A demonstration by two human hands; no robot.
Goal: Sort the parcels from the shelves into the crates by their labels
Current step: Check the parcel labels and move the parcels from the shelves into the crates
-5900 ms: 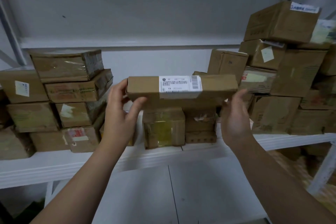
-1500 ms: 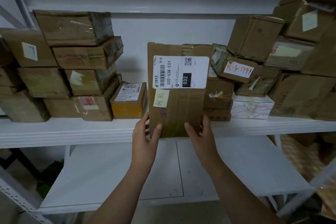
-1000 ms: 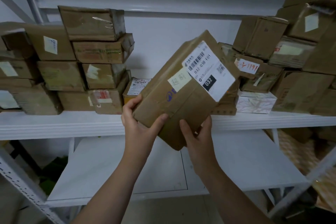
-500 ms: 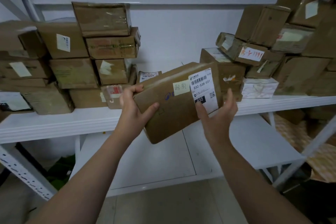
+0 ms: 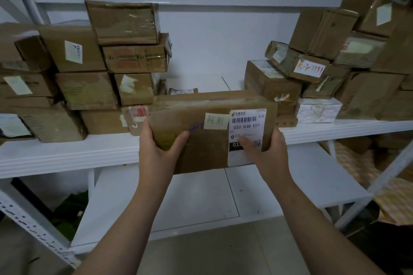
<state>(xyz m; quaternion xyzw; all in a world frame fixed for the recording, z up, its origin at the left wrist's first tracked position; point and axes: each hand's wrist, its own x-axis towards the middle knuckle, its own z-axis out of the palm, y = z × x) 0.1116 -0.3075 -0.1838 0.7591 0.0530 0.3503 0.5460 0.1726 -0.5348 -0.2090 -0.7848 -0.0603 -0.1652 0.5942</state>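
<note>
A flat brown parcel (image 5: 207,131) is held level before the white shelf (image 5: 67,154). The left hand (image 5: 156,152) grips its left end and the right hand (image 5: 268,154) its right, thumbs pressed on its face, one over the white label (image 5: 247,125); the fingers are hidden behind. Stacked cardboard boxes (image 5: 89,89) crowd the shelf on either side.

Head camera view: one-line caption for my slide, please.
The left hand and right hand hold a brown parcel labelled 032 038 E01 before a white shelf of cardboard boxes.

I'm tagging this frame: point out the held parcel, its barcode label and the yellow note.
parcel (image 5: 205,148), head view, bare brown face.
barcode label (image 5: 247,126), head view, printed number.
yellow note (image 5: 216,121), head view, its middle.
</note>
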